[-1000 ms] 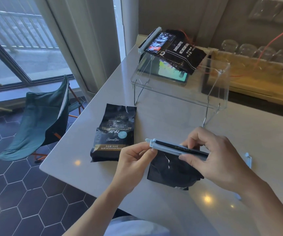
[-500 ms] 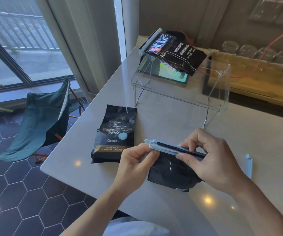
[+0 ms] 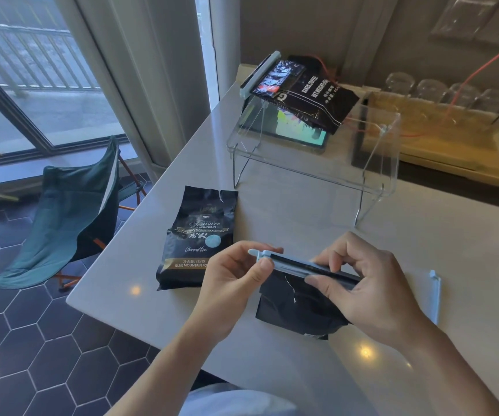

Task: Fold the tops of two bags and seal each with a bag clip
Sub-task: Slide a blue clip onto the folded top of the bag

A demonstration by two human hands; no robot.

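Note:
A small black bag (image 3: 293,307) hangs just above the white table, its folded top held inside a pale blue bag clip (image 3: 290,265). My left hand (image 3: 230,280) pinches the clip's left end. My right hand (image 3: 365,283) grips the clip's right part, thumb below and fingers on top. A second black coffee bag (image 3: 200,235) lies flat on the table to the left, its top unfolded and unclipped. Another pale blue clip (image 3: 435,295) lies on the table to the right of my right hand.
A clear acrylic stand (image 3: 311,163) stands further back on the table (image 3: 302,211), with a clipped black bag (image 3: 305,91) on top and a tablet (image 3: 299,130) beneath. A wooden tray (image 3: 440,139) with upturned glasses sits at the back right. The table's edge drops to tiled floor and a green chair (image 3: 68,211) at left.
Both hands keep their hold on the clip and bag. The fingers of my right hand have shifted slightly along the clip; the bag stays in place.

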